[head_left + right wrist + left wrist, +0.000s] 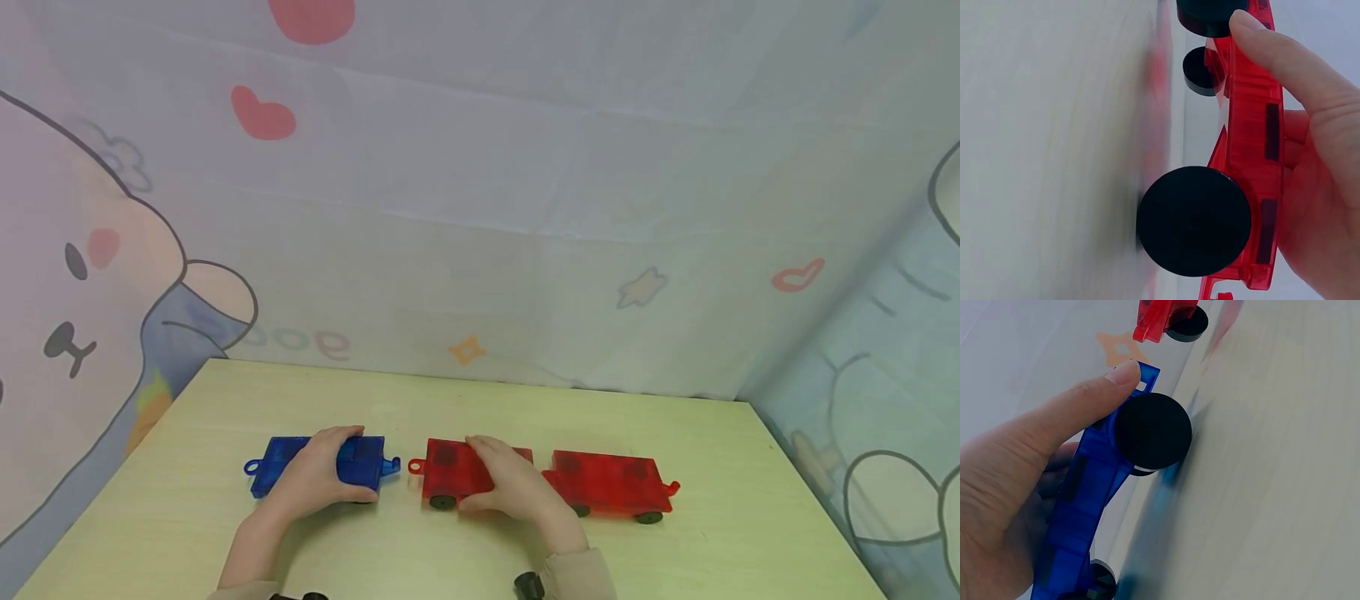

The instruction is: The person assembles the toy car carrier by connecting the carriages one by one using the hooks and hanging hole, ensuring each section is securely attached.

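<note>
Three toy cars in a row on the table [450,562], and take the middle red car [444,467] as your landmark, right there under your right hand [517,492]! Your right thumb presses its near side, the other fingers go over to its far side, and you have it pinched between them; from the right wrist, your thumb tip shows right by one black wheel [1200,24]. Over to the left of the middle red car, look, the blue car [364,463], and your left hand [311,479] has that one, thumb on the near side, fingers curled across to the far side, pinching it. Its hook [392,465] points at the ring [416,467] on the middle red car's left end: close, nearly lined up, a narrow gap between! To the right of the middle red car comes the other red car [611,483], its end hook [672,487] facing away; your right hand covers the join, so whether those two reds are linked, I cannot tell. And behind the middle red car, a wall cloth [487,183] with hearts and a cartoon bear!
</note>
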{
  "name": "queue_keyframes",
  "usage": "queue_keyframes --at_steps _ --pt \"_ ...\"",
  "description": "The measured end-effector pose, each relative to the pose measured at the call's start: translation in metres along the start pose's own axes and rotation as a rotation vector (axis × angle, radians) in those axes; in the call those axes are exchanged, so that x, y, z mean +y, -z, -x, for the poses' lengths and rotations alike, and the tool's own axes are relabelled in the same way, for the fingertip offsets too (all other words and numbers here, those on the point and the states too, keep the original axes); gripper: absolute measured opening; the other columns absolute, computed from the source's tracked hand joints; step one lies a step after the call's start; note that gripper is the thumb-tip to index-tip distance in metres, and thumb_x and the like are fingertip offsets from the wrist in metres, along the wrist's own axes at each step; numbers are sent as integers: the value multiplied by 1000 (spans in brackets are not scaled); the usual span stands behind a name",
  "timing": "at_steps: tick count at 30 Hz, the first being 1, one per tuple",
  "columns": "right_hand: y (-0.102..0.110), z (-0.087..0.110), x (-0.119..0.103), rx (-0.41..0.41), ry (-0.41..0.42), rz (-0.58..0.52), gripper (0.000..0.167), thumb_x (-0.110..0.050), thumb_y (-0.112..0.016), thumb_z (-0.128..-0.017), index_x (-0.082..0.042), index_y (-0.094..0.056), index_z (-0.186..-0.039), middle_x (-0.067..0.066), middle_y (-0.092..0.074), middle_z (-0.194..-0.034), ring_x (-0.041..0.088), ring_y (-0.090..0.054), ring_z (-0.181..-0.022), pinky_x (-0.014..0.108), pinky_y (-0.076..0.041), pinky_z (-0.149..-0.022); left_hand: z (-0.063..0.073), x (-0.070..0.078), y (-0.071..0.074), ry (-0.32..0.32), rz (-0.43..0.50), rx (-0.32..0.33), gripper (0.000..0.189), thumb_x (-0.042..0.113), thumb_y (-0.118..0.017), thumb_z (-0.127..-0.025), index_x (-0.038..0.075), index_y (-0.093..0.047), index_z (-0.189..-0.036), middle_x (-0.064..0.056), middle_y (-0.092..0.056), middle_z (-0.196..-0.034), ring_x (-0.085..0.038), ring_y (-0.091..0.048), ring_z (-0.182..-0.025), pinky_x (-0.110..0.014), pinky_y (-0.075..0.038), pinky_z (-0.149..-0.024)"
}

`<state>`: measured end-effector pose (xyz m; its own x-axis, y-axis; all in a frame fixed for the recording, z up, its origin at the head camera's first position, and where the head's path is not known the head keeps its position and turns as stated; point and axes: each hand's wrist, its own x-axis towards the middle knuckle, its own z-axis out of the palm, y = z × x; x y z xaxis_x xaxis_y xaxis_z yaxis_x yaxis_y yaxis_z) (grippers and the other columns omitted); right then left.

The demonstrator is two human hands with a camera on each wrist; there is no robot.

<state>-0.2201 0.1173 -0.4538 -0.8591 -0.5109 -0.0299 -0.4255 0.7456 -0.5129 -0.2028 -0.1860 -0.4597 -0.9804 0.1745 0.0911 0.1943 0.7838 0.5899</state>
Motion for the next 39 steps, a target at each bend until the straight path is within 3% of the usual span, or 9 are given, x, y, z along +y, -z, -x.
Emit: queue_keyframes --at_steps 18,39 --pt "2 1 3 1 1 -78 88 -41 -78 -82 -6 -36 -150 11 -37 -154 31 -34 -143 52 -36 -113 -1 6 -3 -9 1 -5 98 47 -90 -62 4 -50 -140 -23 -49 -142 -44 -43 -133 -63 -39 -104" --pt "2 1 4 -1 4 -77 87 -39 -78 -82 -5 -36 -150 12 -37 -155 32 -34 -143 52 -36 -113 -3 13 -8 -45 -3 -2 96 46 -90 -63 3 -50 -139 -21 -51 -141 -42 -45 -132 -60 -40 -106"
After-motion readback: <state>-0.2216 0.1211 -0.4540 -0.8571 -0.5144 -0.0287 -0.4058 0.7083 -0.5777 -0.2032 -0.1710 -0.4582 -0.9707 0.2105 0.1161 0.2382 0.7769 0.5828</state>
